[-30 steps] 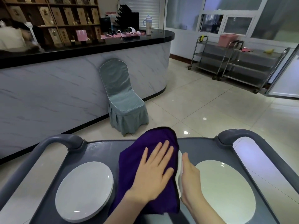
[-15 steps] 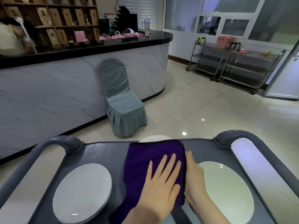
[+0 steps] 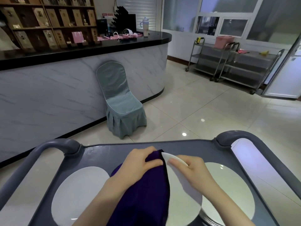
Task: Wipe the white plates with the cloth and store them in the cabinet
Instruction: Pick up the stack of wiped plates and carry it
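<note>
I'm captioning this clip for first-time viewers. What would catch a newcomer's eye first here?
The purple cloth sits at bottom centre, gripped by the left hand against a tilted white plate that the right hand holds by its rim. A left plate and a right plate lie flat beside it on the grey cart. Beyond, a teal chair stands by the marble counter.

Of the person only two slender arms show, bare from the left hand (image 3: 143, 162) and the right hand (image 3: 193, 168) along both forearms to the view's lower edge, slightly blurred.
</note>
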Action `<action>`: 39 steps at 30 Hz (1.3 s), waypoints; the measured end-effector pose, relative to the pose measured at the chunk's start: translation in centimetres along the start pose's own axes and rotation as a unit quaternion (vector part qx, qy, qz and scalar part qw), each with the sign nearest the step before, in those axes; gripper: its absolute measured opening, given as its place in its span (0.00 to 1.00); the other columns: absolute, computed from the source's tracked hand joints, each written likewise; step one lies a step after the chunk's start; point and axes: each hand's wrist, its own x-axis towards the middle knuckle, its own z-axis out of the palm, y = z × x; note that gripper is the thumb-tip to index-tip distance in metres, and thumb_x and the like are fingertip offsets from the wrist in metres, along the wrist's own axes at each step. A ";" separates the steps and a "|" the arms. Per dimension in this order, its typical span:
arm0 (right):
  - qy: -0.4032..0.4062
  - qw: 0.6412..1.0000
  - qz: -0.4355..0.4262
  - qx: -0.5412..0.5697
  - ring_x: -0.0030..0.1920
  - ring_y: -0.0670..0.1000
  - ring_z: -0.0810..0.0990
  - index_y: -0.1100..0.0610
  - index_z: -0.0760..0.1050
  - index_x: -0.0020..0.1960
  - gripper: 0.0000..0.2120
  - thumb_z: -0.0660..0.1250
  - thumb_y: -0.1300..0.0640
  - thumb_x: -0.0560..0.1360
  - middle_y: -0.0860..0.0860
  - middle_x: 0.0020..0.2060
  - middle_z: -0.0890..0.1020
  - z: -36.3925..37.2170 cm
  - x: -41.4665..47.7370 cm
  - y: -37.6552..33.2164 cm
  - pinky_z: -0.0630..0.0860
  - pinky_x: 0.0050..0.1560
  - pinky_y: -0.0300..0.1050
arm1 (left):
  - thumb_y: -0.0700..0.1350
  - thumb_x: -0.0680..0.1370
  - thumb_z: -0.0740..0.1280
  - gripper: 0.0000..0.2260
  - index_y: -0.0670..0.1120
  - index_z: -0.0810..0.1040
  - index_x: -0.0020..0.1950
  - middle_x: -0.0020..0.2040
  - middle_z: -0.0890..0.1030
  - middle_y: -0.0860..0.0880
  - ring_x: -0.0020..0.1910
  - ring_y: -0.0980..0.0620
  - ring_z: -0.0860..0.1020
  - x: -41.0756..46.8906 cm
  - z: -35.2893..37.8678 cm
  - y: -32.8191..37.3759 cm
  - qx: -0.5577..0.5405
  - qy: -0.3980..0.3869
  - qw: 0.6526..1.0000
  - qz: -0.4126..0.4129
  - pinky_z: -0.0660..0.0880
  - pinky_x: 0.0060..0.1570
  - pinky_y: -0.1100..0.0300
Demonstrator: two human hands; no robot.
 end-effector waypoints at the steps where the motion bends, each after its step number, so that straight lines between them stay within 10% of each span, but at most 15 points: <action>1: -0.024 0.999 -0.020 -0.024 0.31 0.40 0.70 0.42 0.77 0.30 0.18 0.67 0.49 0.78 0.42 0.26 0.76 -0.1 0.2 -0.5 0.65 0.34 0.34 | 0.52 0.75 0.72 0.12 0.66 0.72 0.38 0.33 0.77 0.62 0.34 0.61 0.74 0.0 0.0 0.3 -0.005 -0.006 1.000 0.011 0.66 0.37 0.67; 5: -0.026 0.994 -0.070 -0.082 0.33 0.44 0.74 0.52 0.82 0.40 0.13 0.66 0.47 0.79 0.49 0.32 0.80 -1.8 0.9 -1.0 0.68 0.37 0.38 | 0.47 0.77 0.71 0.05 0.52 0.80 0.41 0.35 0.81 0.56 0.35 0.62 0.76 -0.6 -0.1 0.7 -0.104 0.030 0.993 -0.041 0.70 0.38 0.67; 12: 0.159 0.978 0.054 0.126 0.33 0.44 0.76 0.60 0.81 0.41 0.13 0.66 0.54 0.80 0.46 0.33 0.81 -1.9 0.3 -0.3 0.71 0.35 0.31 | 0.44 0.80 0.66 0.07 0.48 0.81 0.43 0.38 0.84 0.54 0.36 0.61 0.78 -2.4 1.3 0.2 -0.252 0.229 0.919 -0.197 0.73 0.38 0.69; 19: -0.054 0.995 -0.058 -0.067 0.35 0.40 0.74 0.49 0.81 0.39 0.15 0.64 0.41 0.76 0.45 0.33 0.81 -0.8 0.7 -1.4 0.69 0.38 0.36 | 0.46 0.75 0.73 0.12 0.57 0.75 0.34 0.29 0.77 0.59 0.31 0.63 0.73 -0.6 -0.9 1.1 -0.062 0.004 0.997 -0.047 0.66 0.34 0.69; 27: 0.165 0.971 0.056 0.161 0.32 0.43 0.74 0.65 0.79 0.41 0.15 0.65 0.54 0.80 0.47 0.31 0.79 -1.2 0.4 -0.7 0.70 0.33 0.30 | 0.45 0.81 0.65 0.08 0.46 0.82 0.45 0.40 0.85 0.53 0.36 0.62 0.80 -3.1 1.3 0.5 -0.289 0.244 0.896 -0.233 0.76 0.40 0.66; 36: -0.064 0.993 -0.058 -0.081 0.32 0.40 0.71 0.52 0.77 0.36 0.14 0.66 0.52 0.80 0.40 0.28 0.75 -1.0 1.0 -1.7 0.66 0.36 0.33 | 0.45 0.76 0.72 0.09 0.53 0.79 0.36 0.32 0.81 0.55 0.33 0.62 0.75 -1.3 -0.5 0.4 -0.090 0.012 0.992 -0.093 0.69 0.36 0.68; 39: 0.024 0.999 -0.041 -0.020 0.31 0.42 0.67 0.54 0.74 0.33 0.17 0.66 0.53 0.80 0.41 0.27 0.71 -1.9 1.0 -1.5 0.64 0.34 0.34 | 0.44 0.78 0.69 0.07 0.49 0.81 0.40 0.36 0.84 0.53 0.35 0.60 0.78 -2.2 0.3 0.0 -0.170 0.151 0.962 -0.148 0.73 0.38 0.67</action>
